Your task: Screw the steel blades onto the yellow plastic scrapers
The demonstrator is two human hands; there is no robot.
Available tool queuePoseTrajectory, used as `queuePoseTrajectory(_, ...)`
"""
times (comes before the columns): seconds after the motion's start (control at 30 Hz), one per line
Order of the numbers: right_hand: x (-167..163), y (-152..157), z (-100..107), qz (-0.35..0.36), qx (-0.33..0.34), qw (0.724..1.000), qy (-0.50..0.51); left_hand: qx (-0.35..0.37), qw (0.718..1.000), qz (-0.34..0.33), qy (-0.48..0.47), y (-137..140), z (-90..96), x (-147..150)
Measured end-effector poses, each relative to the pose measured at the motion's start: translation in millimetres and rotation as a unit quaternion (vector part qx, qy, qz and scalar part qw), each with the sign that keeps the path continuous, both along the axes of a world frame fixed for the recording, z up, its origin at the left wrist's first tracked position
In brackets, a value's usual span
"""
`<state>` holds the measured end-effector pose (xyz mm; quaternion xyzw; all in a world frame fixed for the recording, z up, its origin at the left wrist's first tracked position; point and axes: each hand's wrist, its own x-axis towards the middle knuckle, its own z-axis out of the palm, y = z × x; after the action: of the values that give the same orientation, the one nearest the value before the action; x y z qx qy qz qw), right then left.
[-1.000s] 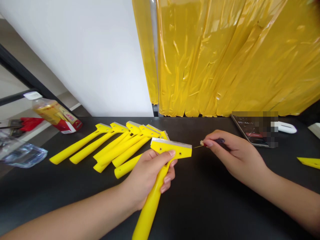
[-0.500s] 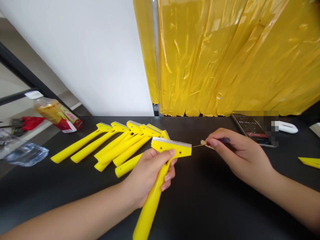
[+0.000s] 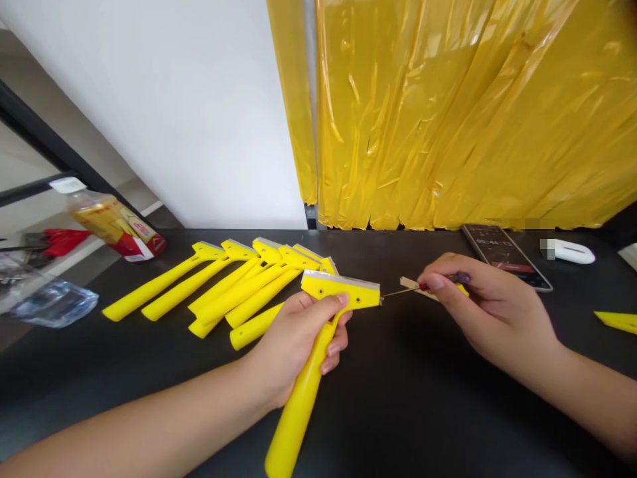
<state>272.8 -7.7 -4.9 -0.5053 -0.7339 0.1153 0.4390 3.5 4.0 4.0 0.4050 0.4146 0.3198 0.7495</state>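
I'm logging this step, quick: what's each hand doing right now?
Left hand: closed, holding a yellow scraper.
Right hand: closed, pinching a thin-shafted tool.

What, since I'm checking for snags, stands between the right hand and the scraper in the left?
Nothing visible blocks it; only the thin tool in the right hand extends toward the scraper.

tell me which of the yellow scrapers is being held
The frontmost yellow scraper, gripped in the left hand, its handle toward the camera. The scrapers grouped behind it lie on the black table, unheld.
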Motion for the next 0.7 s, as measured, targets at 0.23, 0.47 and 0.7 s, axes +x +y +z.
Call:
queuePoseTrajectory(0.23,3.0,3.7,-3.0,-0.035,-0.034,0.998,0.038,0.003,1.000,0.000,0.005,1.0,-0.3,0.1)
queuePoseTrajectory(0.47,-1.8,-0.8,5.4,-0.039,-0.037,0.996,0.077,0.002,1.000,0.001,0.010,0.9,-1.4,-0.6)
queuePoseTrajectory(0.7,-6.9,-16.2,9.2,0.019,-0.012,0.981,0.194,-0.019,1.000,0.008,0.013,0.5,-5.5,1.1)
